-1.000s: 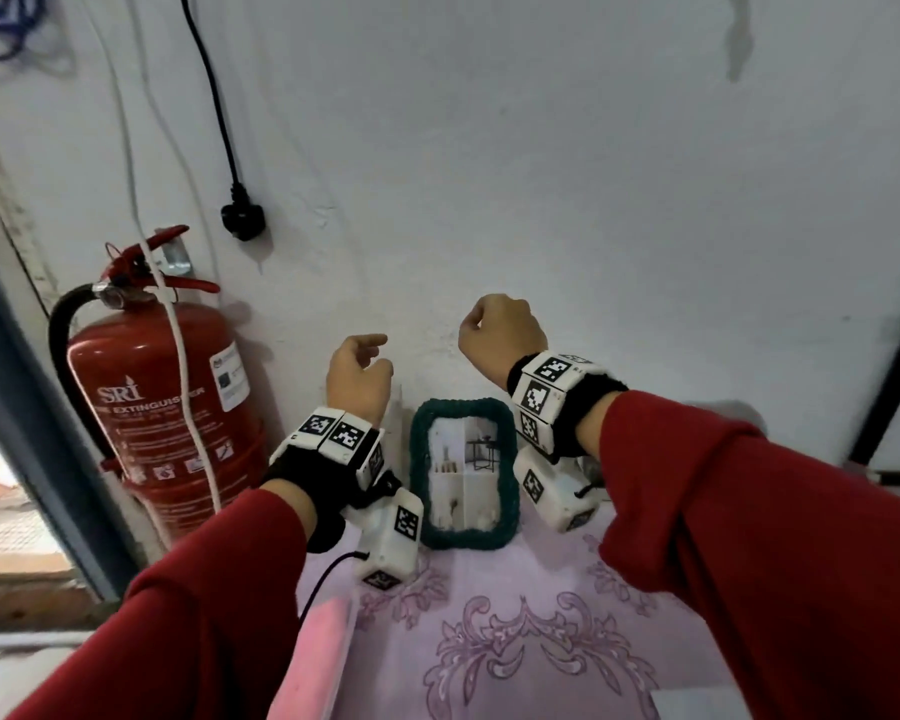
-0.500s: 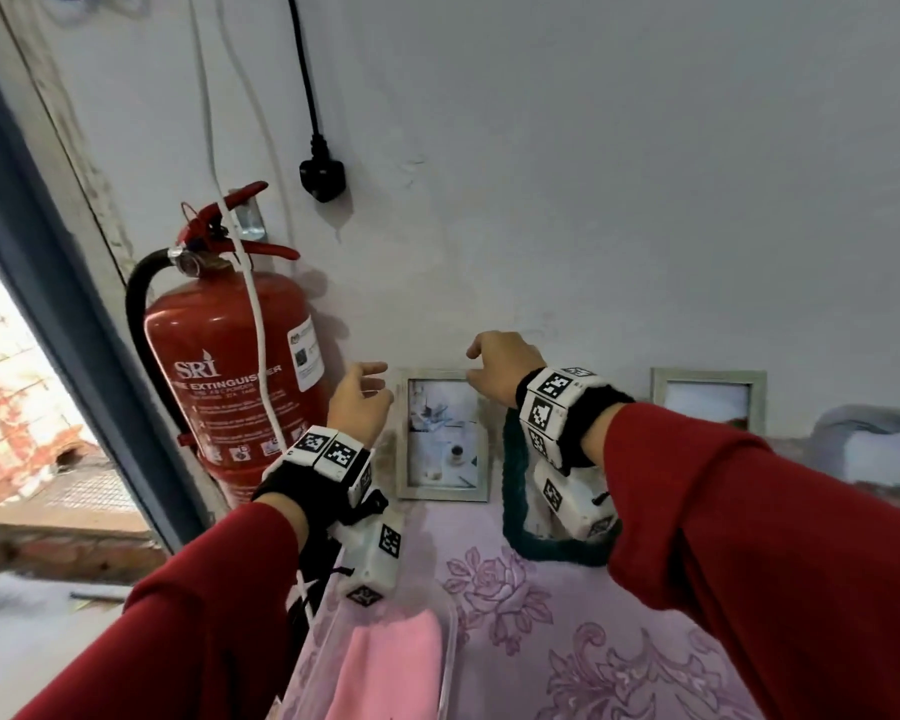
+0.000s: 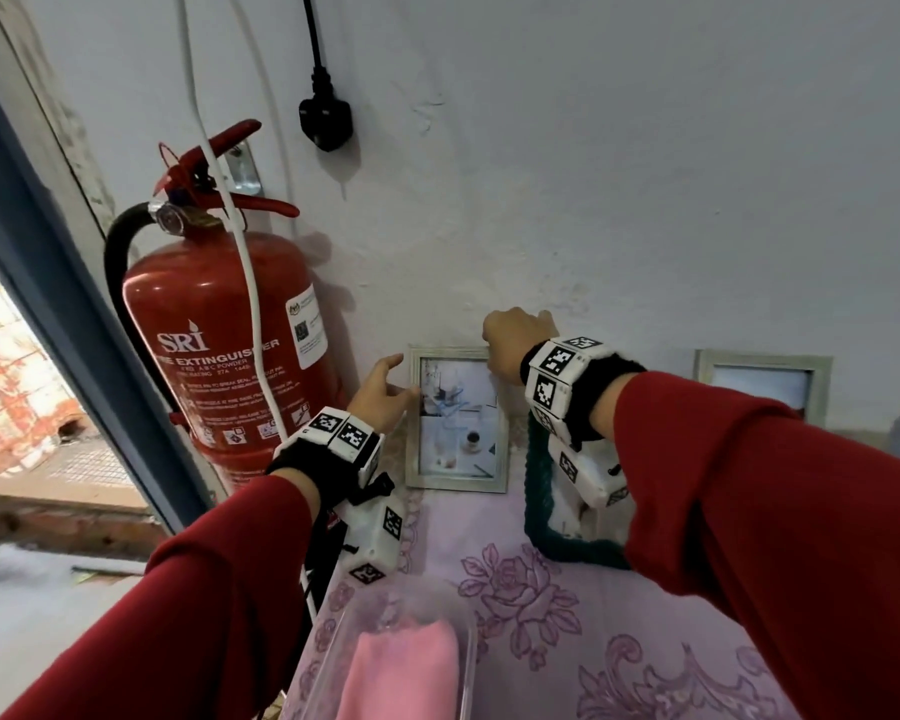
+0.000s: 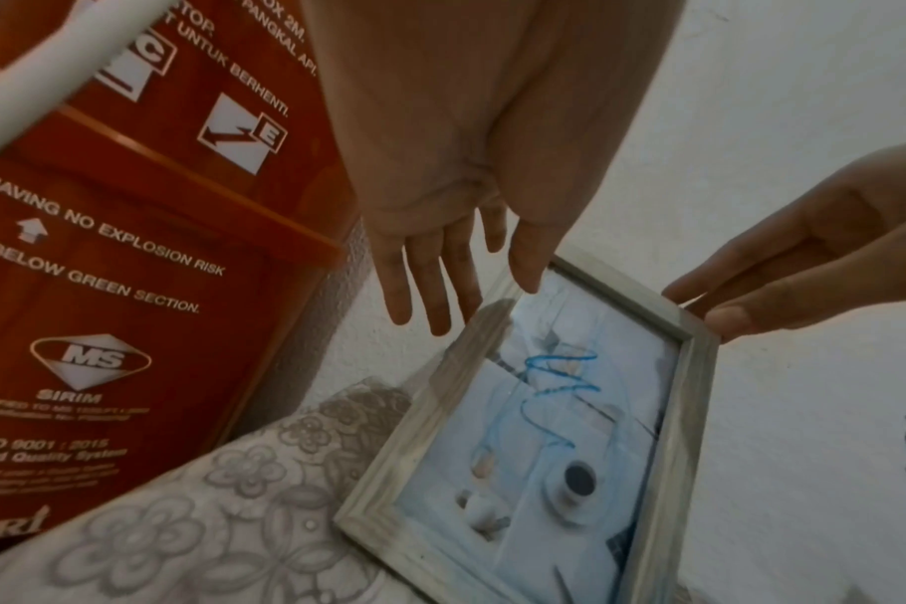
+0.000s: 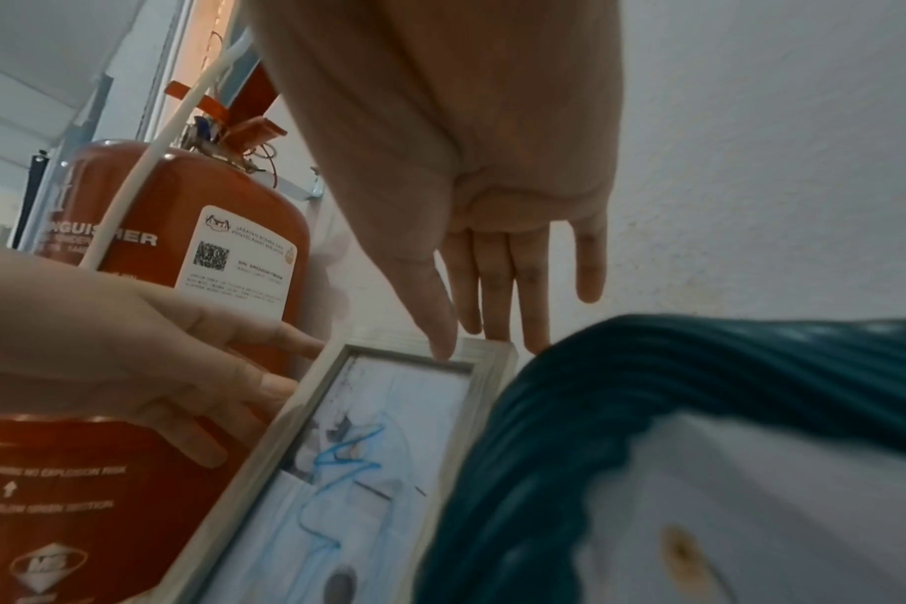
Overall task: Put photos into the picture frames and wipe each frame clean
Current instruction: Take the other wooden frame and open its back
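A pale wooden picture frame (image 3: 458, 483) with a photo in it leans upright against the white wall. A blue scribble (image 4: 549, 392) marks its glass. My right hand (image 3: 510, 345) pinches the frame's top right corner, thumb in front and fingers behind. My left hand (image 3: 404, 374) is at the top left corner: the thumb touches the frame's front and the fingers (image 4: 440, 318) lie straight beside its left edge. A green knitted frame (image 3: 541, 511) leans just to the right, partly hidden by my right wrist. Another pale frame (image 3: 762, 379) stands further right.
A red fire extinguisher (image 3: 219, 356) hangs close to the left of the frame, with a white cable (image 3: 250, 283) across it. A black plug (image 3: 326, 122) dangles on the wall above. A clear container (image 3: 468, 641) holding a pink cloth (image 3: 401, 667) sits on the floral tablecloth (image 3: 593, 641).
The view has swung left from the green frame to the wooden one. Both hands have come down from in front of the wall, and the right hand has taken hold of its top corner.
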